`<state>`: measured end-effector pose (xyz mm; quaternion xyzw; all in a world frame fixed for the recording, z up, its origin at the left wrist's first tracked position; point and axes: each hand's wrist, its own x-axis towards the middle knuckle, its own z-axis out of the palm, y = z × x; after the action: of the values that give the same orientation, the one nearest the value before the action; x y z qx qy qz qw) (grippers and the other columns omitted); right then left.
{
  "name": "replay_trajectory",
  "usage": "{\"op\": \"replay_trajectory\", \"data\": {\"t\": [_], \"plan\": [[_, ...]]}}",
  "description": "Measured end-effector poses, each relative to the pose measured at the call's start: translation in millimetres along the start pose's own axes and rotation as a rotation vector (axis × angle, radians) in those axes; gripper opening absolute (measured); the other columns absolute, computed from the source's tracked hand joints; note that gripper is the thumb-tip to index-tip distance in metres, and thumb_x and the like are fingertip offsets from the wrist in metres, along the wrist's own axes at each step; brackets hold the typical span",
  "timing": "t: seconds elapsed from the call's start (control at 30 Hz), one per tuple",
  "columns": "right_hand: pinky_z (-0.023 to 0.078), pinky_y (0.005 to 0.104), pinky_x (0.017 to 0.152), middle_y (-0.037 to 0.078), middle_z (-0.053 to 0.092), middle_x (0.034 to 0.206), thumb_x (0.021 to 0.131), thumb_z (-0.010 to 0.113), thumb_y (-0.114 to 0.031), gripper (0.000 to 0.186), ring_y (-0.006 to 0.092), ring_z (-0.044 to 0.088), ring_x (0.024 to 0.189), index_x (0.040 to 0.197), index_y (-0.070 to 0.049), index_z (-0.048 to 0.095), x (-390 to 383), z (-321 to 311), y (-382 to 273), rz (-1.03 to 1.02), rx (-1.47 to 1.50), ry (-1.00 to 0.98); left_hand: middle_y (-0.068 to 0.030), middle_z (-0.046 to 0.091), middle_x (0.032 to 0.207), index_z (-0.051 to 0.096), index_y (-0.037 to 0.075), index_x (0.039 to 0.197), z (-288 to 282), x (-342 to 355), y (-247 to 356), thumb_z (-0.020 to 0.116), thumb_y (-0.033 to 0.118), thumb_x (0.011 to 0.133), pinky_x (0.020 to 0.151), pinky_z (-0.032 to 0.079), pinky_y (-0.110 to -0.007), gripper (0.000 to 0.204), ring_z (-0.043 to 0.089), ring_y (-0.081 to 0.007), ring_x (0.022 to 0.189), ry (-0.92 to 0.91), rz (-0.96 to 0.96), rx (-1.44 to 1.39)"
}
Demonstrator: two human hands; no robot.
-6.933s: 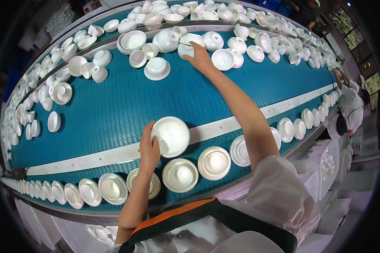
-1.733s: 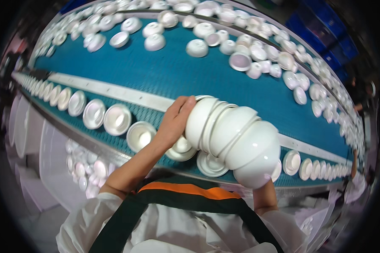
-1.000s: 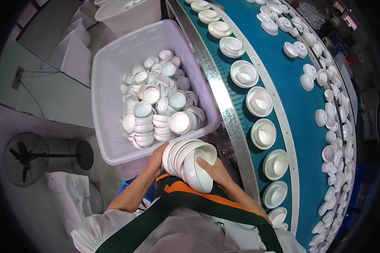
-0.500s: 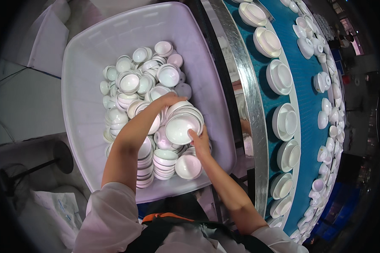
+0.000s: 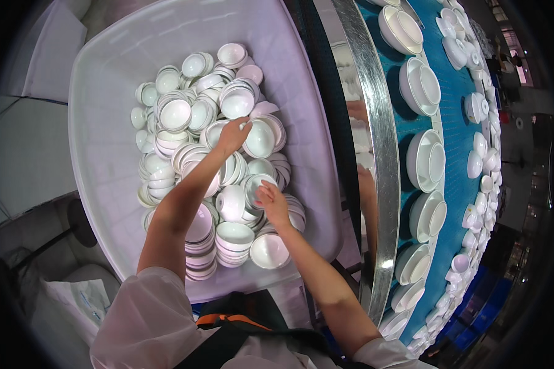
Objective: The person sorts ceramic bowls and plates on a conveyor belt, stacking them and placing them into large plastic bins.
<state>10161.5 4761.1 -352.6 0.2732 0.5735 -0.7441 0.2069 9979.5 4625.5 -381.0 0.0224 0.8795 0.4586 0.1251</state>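
White bowls, loose and in stacks, fill much of a large pale plastic tub [image 5: 104,203] in front of me. My left hand [image 5: 232,135] reaches into the middle of the heap. Its fingers are closed at the left rim of a tilted stack of bowls [image 5: 260,139], their tips partly hidden. Nearer to me, my right hand [image 5: 273,204] hovers beside a small bowl [image 5: 252,187], fingers apart and nothing in them. Below it stand a short stack of bowls [image 5: 234,235] and a wide bowl [image 5: 270,251] with its mouth facing up.
A metal rail [image 5: 375,123] separates the tub from a blue conveyor belt [image 5: 452,141] on the right. Nested bowls [image 5: 426,161] line its near side, and many more white pieces crowd its far side. A white sack [image 5: 83,301] lies at lower left.
The stack both hands held now rests farther back on the heap. My right hand has come off it and moved left; my left hand has moved farther into the tub.
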Motion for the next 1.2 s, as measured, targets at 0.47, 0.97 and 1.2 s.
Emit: {"op": "replay_trajectory", "data": {"t": [0.47, 0.97, 1.2], "plan": [[0.047, 0.0378, 0.070, 0.016, 0.062, 0.088, 0.081, 0.055, -0.016, 0.025, 0.0332, 0.060, 0.081, 0.103, -0.003, 0.056, -360, -41, 150, -0.168, -0.707, 0.016, -0.0141, 0.060, 0.091, 0.053, 0.005, 0.102, 12, -423, 154, 0.055, 0.026, 0.083, 0.076, 0.043, -0.040, 0.028, 0.056, -0.0329, 0.086, -1.283, 0.476, 0.032], [0.049, 0.0298, 0.074, 0.013, 0.064, 0.093, 0.086, 0.054, -0.016, 0.028, 0.0224, 0.064, 0.085, 0.111, -0.004, 0.055, -682, -128, 259, -0.240, -0.004, 0.991, -0.0210, 0.058, 0.102, 0.051, 0.000, 0.113, 114, -617, 373, 0.063, 0.018, 0.079, 0.080, 0.044, -0.041, 0.040, 0.054, -0.0378, 0.095, -0.971, 1.234, 0.568], [0.049, 0.0252, 0.075, 0.011, 0.064, 0.093, 0.086, 0.054, -0.007, 0.024, 0.0144, 0.062, 0.086, 0.109, 0.000, 0.055, -754, -129, 289, -0.465, 0.473, 1.226, -0.0251, 0.054, 0.105, 0.045, -0.003, 0.119, 216, -642, 394, 0.063, 0.030, 0.078, 0.088, 0.037, -0.045, 0.055, 0.051, -0.0384, 0.100, -0.574, 1.214, 0.475]]}}
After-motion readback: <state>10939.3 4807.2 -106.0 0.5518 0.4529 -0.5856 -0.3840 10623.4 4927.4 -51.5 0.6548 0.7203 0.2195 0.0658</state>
